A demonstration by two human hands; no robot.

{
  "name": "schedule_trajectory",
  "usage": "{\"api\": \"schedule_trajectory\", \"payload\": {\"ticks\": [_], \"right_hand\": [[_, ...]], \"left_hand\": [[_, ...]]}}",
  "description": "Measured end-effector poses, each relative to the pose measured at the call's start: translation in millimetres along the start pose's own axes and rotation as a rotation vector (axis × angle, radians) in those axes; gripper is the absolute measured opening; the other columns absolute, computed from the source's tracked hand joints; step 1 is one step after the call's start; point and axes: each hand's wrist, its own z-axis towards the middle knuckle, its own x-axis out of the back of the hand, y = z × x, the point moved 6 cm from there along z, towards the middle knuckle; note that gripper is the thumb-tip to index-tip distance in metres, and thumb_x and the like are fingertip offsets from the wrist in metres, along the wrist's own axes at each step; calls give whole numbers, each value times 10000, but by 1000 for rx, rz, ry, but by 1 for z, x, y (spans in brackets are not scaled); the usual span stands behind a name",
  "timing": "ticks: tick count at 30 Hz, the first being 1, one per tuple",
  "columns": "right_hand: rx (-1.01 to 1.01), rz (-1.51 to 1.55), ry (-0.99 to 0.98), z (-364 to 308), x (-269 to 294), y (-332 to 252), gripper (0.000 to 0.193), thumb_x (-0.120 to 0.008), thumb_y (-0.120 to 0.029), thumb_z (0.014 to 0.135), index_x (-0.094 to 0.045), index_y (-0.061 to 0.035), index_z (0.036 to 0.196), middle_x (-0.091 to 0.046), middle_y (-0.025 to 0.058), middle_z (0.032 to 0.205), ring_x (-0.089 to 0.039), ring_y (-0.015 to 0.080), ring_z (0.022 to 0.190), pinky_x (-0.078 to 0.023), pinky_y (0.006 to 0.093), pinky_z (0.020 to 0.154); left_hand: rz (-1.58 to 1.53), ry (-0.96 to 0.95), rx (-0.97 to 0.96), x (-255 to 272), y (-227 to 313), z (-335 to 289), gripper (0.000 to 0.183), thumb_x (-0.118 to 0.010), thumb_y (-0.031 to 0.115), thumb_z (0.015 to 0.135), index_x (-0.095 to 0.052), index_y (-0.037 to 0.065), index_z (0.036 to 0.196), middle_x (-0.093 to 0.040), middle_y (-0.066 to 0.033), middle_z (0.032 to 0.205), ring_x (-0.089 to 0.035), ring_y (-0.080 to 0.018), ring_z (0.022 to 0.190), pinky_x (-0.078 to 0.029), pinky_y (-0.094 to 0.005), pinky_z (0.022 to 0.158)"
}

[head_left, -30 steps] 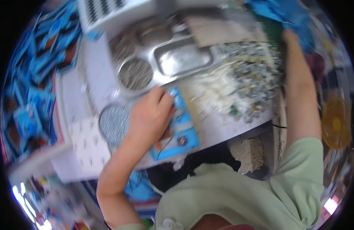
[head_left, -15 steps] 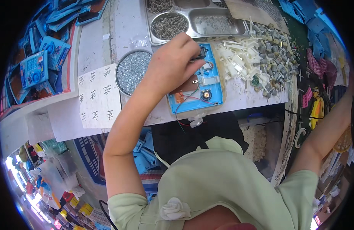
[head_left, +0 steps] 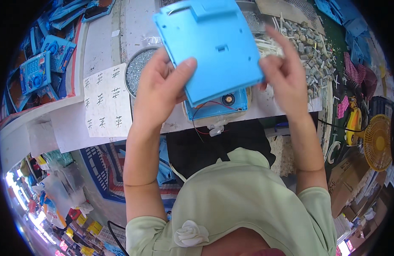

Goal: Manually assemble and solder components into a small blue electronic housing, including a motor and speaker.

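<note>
My left hand [head_left: 156,87] is closed on the left edge of a light blue plastic cover [head_left: 214,53], its thumb lying on the cover's face. The cover is tilted, with a raised block along its top end and a small slot in the middle. At its lower right corner my right hand [head_left: 284,79] pinches the edge, slightly blurred, with the index finger stretched away. Below the cover sits an open blue housing [head_left: 244,103] with a round speaker [head_left: 228,99] and thin red and green wires; most of it is hidden.
A round tin of small screws [head_left: 135,70] and a sheet of handwritten characters [head_left: 105,102] lie to the left. White plastic parts and grey motors [head_left: 318,64] are heaped on the right. Blue toy units [head_left: 37,72] pile up at far left. A yellow fan [head_left: 377,142] stands at right.
My left hand has left the open housing and now holds the blue cover above it. My right hand has come in from the far right to the cover's edge.
</note>
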Motion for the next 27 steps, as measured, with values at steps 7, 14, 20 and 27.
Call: {"api": "schedule_trajectory", "payload": {"ticks": [7,14,20,27], "right_hand": [[63,-426,-40,-56,-9,55,562,-636,-91,976,-458,-78,1509,-550,56,660,-520,142,577,-431,286,585],[2,-419,-109,-42,-5,60,512,-630,-122,990,-498,-97,1484,-543,61,662,-526,169,578,-445,302,596],[86,-499,-149,-40,-12,55,477,-653,-145,979,-554,-113,1444,-608,117,699,-602,248,602,-489,334,619],[186,-604,-217,-36,-14,51,492,-647,-143,984,-555,-93,1465,-656,121,735,-607,207,623,-490,308,648]], "left_hand": [[1000,275,-289,2,-33,-12,717,-794,236,871,-473,-23,1458,-569,-61,651,-583,-168,546,-485,-316,543],[1062,264,-366,-1,-38,-23,636,-769,210,878,-518,-3,1423,-535,-57,643,-564,-197,533,-460,-331,522],[904,309,-275,9,-42,-26,619,-773,175,875,-527,2,1417,-498,-30,644,-503,-132,531,-426,-290,511],[983,376,-297,7,-45,-36,634,-784,173,875,-522,-33,1415,-509,-34,631,-488,-138,513,-422,-292,504]]}}
